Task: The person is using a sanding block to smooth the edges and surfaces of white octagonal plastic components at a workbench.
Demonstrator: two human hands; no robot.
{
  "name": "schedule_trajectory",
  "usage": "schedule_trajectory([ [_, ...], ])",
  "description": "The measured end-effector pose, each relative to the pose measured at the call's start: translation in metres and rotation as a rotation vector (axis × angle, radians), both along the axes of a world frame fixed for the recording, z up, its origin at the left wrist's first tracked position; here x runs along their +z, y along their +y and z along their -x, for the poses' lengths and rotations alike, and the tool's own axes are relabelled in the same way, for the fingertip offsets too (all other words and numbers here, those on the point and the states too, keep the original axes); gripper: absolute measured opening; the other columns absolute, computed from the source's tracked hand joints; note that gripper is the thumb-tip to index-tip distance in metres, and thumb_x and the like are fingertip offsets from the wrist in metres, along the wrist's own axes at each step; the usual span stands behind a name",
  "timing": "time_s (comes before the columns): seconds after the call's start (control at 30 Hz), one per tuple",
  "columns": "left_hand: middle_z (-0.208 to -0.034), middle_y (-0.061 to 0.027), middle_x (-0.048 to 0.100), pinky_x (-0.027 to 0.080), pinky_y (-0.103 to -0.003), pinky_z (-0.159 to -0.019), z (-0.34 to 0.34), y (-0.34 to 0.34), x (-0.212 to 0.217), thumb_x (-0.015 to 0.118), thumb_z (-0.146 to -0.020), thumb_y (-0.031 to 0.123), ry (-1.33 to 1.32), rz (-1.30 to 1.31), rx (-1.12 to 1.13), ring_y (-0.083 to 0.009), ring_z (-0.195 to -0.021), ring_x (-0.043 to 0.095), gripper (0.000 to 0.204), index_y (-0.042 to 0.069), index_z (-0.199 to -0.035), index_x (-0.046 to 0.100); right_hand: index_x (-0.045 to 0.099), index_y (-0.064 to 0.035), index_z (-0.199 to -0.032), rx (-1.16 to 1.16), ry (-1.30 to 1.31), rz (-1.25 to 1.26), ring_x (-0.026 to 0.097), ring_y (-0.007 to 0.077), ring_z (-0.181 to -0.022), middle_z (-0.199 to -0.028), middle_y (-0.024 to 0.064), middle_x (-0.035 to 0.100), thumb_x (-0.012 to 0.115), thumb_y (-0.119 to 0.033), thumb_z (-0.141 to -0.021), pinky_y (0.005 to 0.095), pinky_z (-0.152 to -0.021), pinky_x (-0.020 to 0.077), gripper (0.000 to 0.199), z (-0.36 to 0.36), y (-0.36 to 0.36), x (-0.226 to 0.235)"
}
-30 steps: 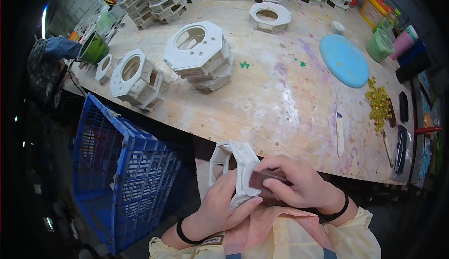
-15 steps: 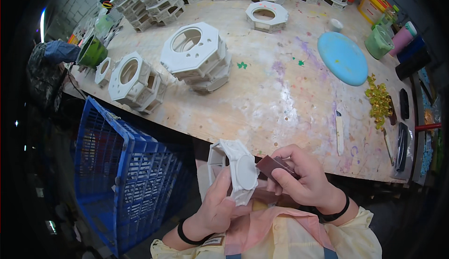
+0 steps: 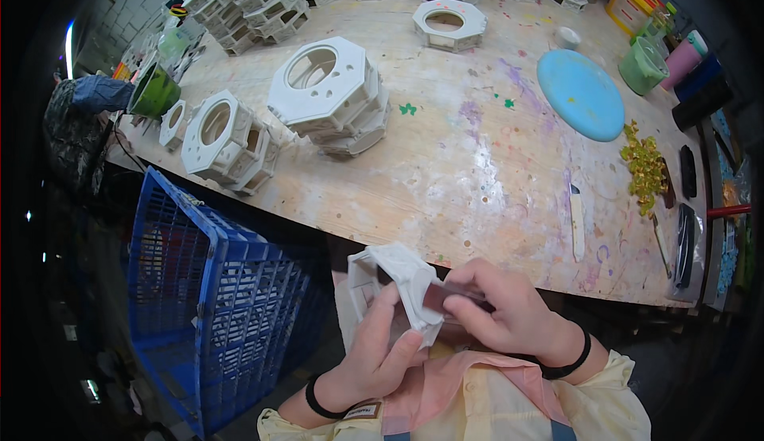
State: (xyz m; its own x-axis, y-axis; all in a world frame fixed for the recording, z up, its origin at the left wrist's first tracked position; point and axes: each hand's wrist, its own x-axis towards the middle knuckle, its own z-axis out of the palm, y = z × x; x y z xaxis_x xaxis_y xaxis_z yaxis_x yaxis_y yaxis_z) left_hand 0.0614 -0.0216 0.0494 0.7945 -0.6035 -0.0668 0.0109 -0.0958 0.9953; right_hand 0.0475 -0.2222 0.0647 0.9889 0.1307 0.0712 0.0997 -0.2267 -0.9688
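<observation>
My left hand (image 3: 380,353) grips a white octagonal plaster piece (image 3: 398,282) from below, in my lap just off the table's near edge. My right hand (image 3: 501,310) presses a small dark brown block (image 3: 444,295) against the right side of the piece. Both wrists carry a black band. The lower part of the piece is hidden behind my fingers.
A paint-stained wooden table (image 3: 477,162) bears stacked white octagonal casts (image 3: 330,95), more of them (image 3: 219,134) at the left, a blue disc (image 3: 581,95), yellow bits (image 3: 643,166), cups (image 3: 645,65) and a green pot (image 3: 155,91). A blue plastic crate (image 3: 207,298) stands at my left.
The white piece has turned in my left hand, and my right hand has shifted the dark block from behind it onto its right side.
</observation>
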Motion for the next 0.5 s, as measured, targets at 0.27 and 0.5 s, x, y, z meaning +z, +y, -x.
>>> schedule_trajectory([
  [0.27,-0.120,-0.0208,0.045,0.041,-0.035,-0.091,-0.009,-0.007,-0.001,0.061,-0.083,0.011,-0.016,0.037,0.023,-0.0253,-0.109,0.051,0.059,-0.007,-0.126,0.025,0.049,-0.0001,-0.096,-0.120,-0.039,0.044,0.061,0.0193,-0.059,-0.073,0.0117,0.061,0.055,-0.009,-0.086,0.0269,-0.053,0.0449,0.015,-0.002,-0.003,-0.004],
  [0.5,-0.095,-0.0200,0.054,0.046,-0.035,-0.069,-0.012,-0.012,0.002,0.072,-0.073,0.019,-0.350,-0.325,0.095,-0.0313,-0.082,0.057,0.058,-0.004,-0.115,0.040,0.049,-0.0011,-0.097,-0.162,-0.030,0.014,0.057,0.0166,-0.054,-0.069,0.0098,0.059,0.060,-0.009,-0.083,0.0260,-0.050,0.0437,0.019,0.005,0.006,-0.007],
])
